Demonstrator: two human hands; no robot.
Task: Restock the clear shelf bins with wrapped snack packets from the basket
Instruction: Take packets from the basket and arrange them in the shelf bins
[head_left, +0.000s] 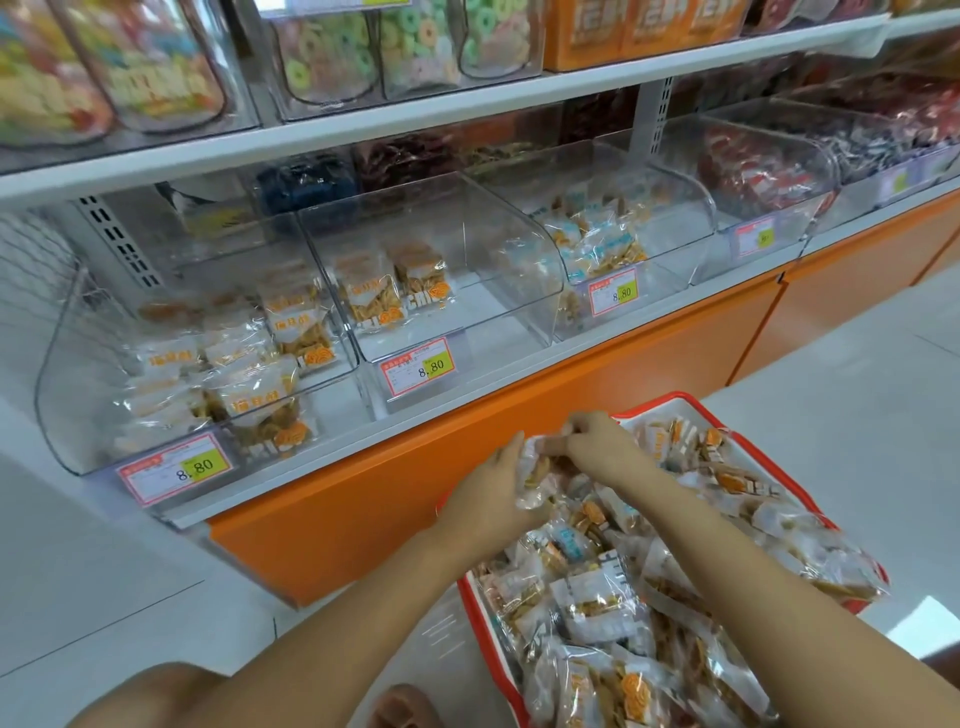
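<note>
while a bunch is gathered over the basket, the bins stand part filled

as the hands are held close together at the far end of the basket, a small bunch of packets (535, 470) is clamped between them: the left hand (493, 491) is curled round its side, and its top edge is pinched by the right hand (605, 447). the bunch is kept just above the heap of wrapped snack packets (597, 608) with which the red-rimmed basket (675, 401) on the floor is filled. the step in hand is judged to be the picking-up; the carrying to the shelf is not yet done. for the next move, the bunch would need to be lifted clear of the heap and matched to a bin by its print: orange-marked packets are seen in the left bin (171, 364) and the middle bin (441, 270), blue-marked ones in the right bin (613, 228). which kind is held cannot be told. the middle bin, where only a few packets are seen, is judged the emptiest. on each price tag (420, 366) "8.80" can be read on a yellow patch; the smaller print and the characters on the wrappers are too blurred to be made out.
</note>
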